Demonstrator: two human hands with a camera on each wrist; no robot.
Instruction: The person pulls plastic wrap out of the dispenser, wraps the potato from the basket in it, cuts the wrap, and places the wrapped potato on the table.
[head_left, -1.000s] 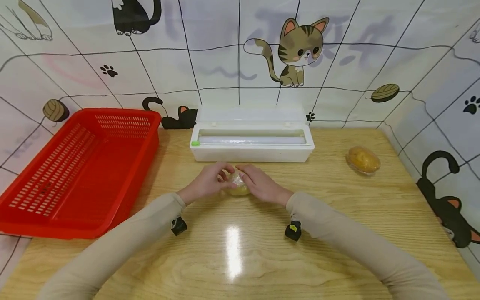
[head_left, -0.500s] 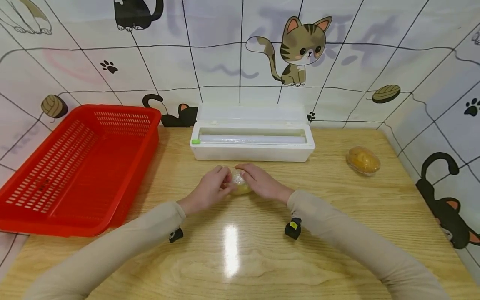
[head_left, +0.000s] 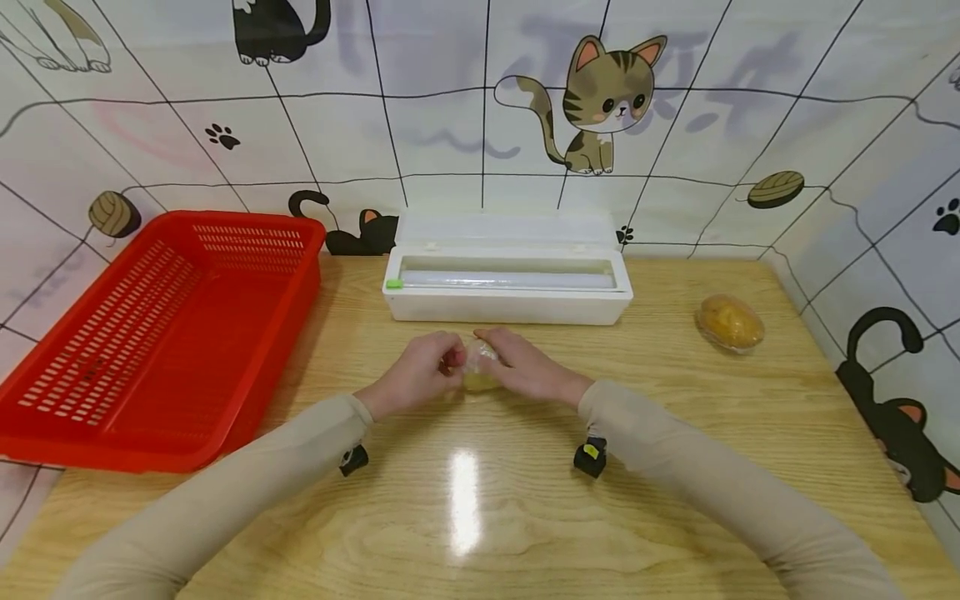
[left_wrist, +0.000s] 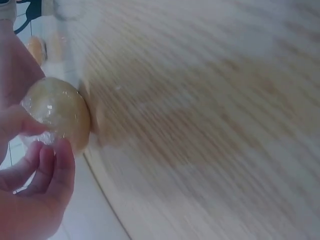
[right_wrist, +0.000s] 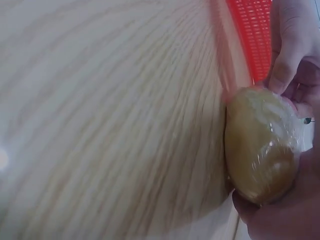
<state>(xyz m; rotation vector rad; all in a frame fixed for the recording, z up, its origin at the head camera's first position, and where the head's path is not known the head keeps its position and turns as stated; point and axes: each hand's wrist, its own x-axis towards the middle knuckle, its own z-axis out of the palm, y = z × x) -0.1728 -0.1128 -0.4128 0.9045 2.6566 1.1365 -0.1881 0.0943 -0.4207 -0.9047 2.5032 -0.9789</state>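
A yellowish, potato-like item in cling film (head_left: 481, 379) sits on the table between both hands. My left hand (head_left: 426, 372) is at its left end; in the left wrist view its thumb and fingertips pinch the cling film (left_wrist: 45, 137). My right hand (head_left: 531, 365) holds the item from the right, curled around its side in the right wrist view, where the wrapped item (right_wrist: 262, 145) shows shiny, wrinkled film. Behind the hands stands a white cling film dispenser (head_left: 510, 310), its lid raised and a film roll (head_left: 510, 279) inside.
A red perforated basket (head_left: 202, 358) stands on the left. Another yellow item wrapped in film (head_left: 731, 322) lies on the right of the wooden table (head_left: 675, 433). A cat-patterned wall covering (head_left: 435, 125) closes off the back and right side.
My left fingers have drawn closer together at the wrapped item's left end and shifted slightly. The right hand stays on the item, which has barely moved.
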